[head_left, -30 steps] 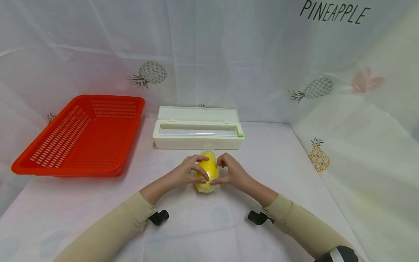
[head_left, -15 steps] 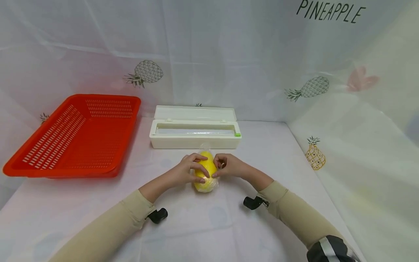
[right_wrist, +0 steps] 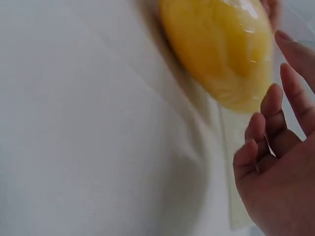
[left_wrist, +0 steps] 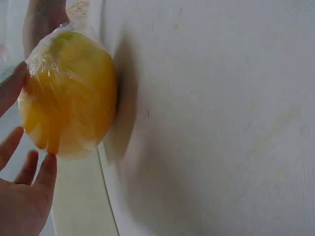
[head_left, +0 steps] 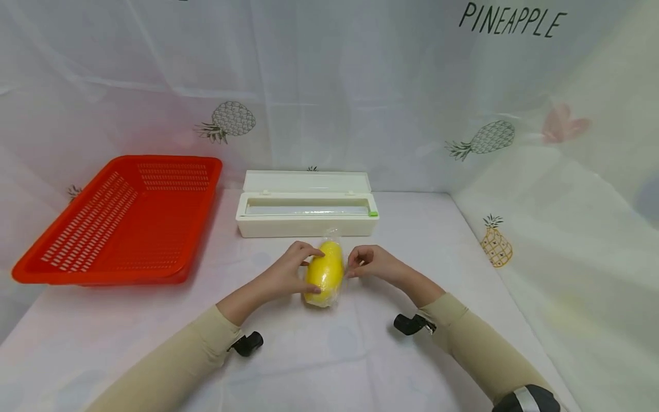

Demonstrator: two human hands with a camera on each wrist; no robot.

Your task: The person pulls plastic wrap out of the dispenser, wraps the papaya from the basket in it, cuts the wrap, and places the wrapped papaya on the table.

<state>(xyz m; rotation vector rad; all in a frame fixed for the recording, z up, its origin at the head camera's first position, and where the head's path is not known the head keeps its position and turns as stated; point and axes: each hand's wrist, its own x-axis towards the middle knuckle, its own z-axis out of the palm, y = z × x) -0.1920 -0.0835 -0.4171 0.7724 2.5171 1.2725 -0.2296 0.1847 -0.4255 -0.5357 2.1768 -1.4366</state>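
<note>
Two hands are working cling film around a yellow fruit, and you are steadying it on the tablecloth.

Your left hand (head_left: pixel 285 274) is curling its fingers over the film-wrapped yellow fruit (head_left: pixel 324 272) and gripping its left side, while your right hand (head_left: pixel 372 264) is pinching the loose edge of the cling film (head_left: pixel 351 269) just beside the fruit's right side. To do this well, you are best off keeping the left grip firm so the fruit is not rolling, and drawing the film taut and flat before pressing it down, since a slack edge is likely to wrinkle. Everything is sitting on a pale tablecloth (head_left: pixel 329 355), with the open white cling film dispenser (head_left: pixel 306 212) just behind the fruit, an orange slotted basket (head_left: pixel 123 220) well to the left, and a pineapple-printed curtain (head_left: pixel 360 91) hanging behind.
</note>
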